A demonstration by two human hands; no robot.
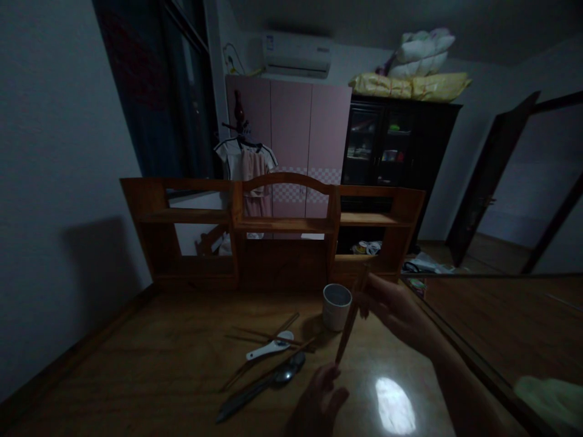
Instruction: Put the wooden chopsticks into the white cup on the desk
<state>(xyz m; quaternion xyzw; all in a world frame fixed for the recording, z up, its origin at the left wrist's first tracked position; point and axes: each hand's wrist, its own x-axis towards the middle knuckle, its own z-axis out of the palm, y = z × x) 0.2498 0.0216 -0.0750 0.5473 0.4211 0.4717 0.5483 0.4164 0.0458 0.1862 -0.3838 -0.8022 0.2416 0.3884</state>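
Observation:
My right hand (392, 306) is pinched around a pair of wooden chopsticks (350, 321), held upright and tilted just right of a white cup (336, 305) on the wooden desk (182, 364). My left hand (319, 400) hovers below the chopsticks' lower tips, fingers loosely curled, touching or nearly touching them. More chopsticks (268, 346), a white ceramic spoon (269, 348) and a dark metal spoon (264, 388) lie scattered on the desk to the left of my hands.
A wooden shelf unit (273, 224) stands along the desk's back edge. Behind it are a pink wardrobe (291, 133), hanging clothes (248, 161) and a dark cabinet (392, 145). The room is dim. A second tabletop (501, 315) adjoins on the right.

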